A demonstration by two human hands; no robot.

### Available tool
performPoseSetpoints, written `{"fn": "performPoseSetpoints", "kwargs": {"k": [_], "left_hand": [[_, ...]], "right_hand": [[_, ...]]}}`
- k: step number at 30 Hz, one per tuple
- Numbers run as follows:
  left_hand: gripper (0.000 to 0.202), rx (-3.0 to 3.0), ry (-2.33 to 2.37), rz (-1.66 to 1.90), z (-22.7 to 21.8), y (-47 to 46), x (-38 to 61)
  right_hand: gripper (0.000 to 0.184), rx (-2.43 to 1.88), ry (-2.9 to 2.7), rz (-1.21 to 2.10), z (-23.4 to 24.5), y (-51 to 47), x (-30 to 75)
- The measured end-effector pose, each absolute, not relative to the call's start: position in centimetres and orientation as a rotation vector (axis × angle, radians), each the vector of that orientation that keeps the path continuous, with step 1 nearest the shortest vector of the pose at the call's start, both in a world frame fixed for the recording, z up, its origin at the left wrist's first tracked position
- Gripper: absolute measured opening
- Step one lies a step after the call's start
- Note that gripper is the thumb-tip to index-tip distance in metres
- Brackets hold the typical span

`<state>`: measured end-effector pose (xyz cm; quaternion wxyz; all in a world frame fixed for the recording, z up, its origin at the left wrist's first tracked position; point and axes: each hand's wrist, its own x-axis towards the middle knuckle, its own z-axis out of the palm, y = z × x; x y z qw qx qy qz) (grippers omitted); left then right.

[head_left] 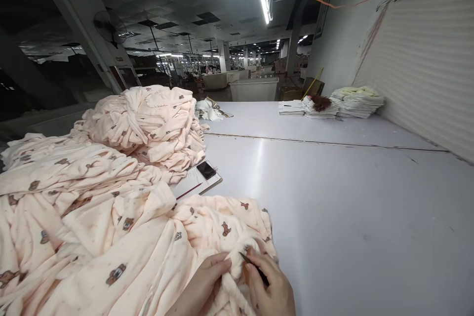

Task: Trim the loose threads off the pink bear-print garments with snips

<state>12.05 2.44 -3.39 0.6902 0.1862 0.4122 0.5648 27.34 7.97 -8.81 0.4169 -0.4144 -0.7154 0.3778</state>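
Observation:
A pale pink plush fabric piece (225, 229) printed with small brown bears lies bunched at the table's near edge. My left hand (205, 279) pinches a raised fold of it between thumb and fingers. Close beside, my right hand (272, 281) is closed around a small dark pointed tool (262, 275), which looks like thread snips. Its tip points up and left at the fold, nearly touching my left fingertips. The tool's handle is mostly hidden in my right palm. Both wrists rest low in the view, near the fabric.
Large heaps of the same plush fabric (148, 118) cover the table's left side. A phone (206, 170) lies on a notepad (217, 181) with a red pen (189, 191). Folded white stacks (357, 103) stand at the back right of the white table (351, 217), near the wall.

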Motion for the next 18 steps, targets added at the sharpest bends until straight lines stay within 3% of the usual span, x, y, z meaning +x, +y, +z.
{"fn": "performPoseSetpoints", "kwargs": {"k": [5,8,13,18], "left_hand": [[0.016,0.458,1.051,1.236,-3.2,2.3,12.6],[0.012,0.704,1.299,1.221,-3.5,2.1,12.6],[0.023,0.855,1.837,1.441,-4.4,1.5,12.5],[0.011,0.598,1.564,1.63,-5.6,1.0,13.0]], "right_hand": [[0.034,-1.058,-1.662,1.088,-8.6,8.1,26.3],[0.015,-0.993,-1.742,1.118,-7.2,8.4,25.5],[0.034,-0.944,-1.625,1.451,-6.0,8.3,26.7],[0.029,-0.891,-1.881,1.235,-5.8,7.6,27.7]]}}
